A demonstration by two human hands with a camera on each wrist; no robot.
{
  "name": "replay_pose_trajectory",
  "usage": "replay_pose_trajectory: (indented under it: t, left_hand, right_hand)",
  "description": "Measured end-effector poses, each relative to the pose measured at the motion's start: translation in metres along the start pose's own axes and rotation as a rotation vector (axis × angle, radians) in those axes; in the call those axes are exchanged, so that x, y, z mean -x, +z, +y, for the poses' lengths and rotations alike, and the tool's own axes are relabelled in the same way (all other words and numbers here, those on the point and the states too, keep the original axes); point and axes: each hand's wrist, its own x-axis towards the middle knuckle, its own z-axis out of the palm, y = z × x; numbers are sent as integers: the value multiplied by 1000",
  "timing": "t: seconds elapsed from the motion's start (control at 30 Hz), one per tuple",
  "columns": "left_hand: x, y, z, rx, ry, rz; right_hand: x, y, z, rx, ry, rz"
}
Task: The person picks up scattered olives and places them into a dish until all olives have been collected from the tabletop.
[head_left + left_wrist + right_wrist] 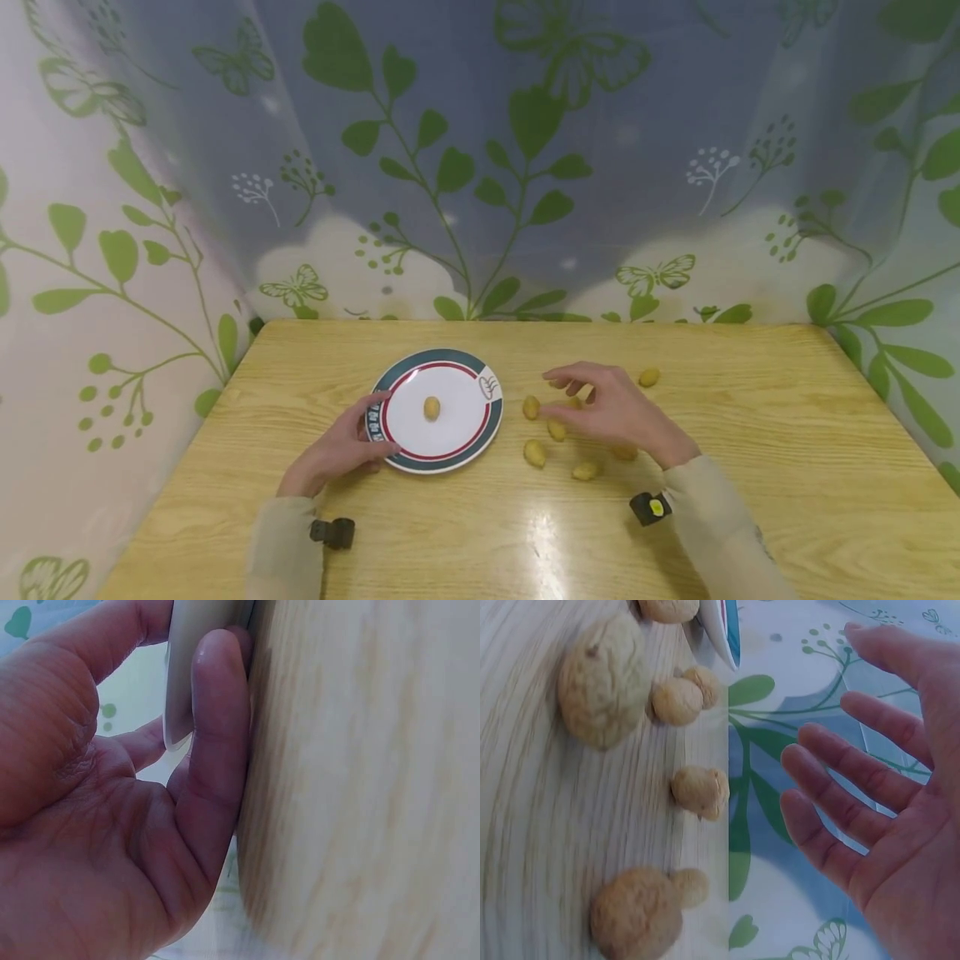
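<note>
A round white plate [465, 421] with a dark teal rim and red ring lies on the left half of the table. One walnut [432, 408] rests near its middle. My left hand [348, 437] grips the plate's left edge; in the left wrist view, the plate's edge [180, 690] sits between its fingers. To the right of the plate, my right hand [611, 408] hovers over several loose walnuts [535, 453], hiding some of them. In the right wrist view its fingers [840, 776] are spread, holding nothing, with a wrinkled walnut [604, 682] on the wood beside them.
A light wooden table [420, 533] carries everything. One walnut [648, 377] lies apart, beyond the right hand. A curtain [465, 167] printed with leaves and butterflies hangs behind the table's far edge and along its sides.
</note>
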Motion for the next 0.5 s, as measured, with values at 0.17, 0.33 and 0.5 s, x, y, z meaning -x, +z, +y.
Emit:
replay_pose_trajectory:
  t: [0.17, 0.33, 0.5]
  left_hand:
    - [0, 0, 1, 2, -1, -2]
    - [0, 0, 0, -1, 14, -4]
    - [0, -1, -1, -5, 16, 1]
  right_hand:
    - [5, -7, 2, 3, 12, -3]
    - [11, -12, 5, 2, 25, -6]
    - [17, -17, 9, 9, 47, 0]
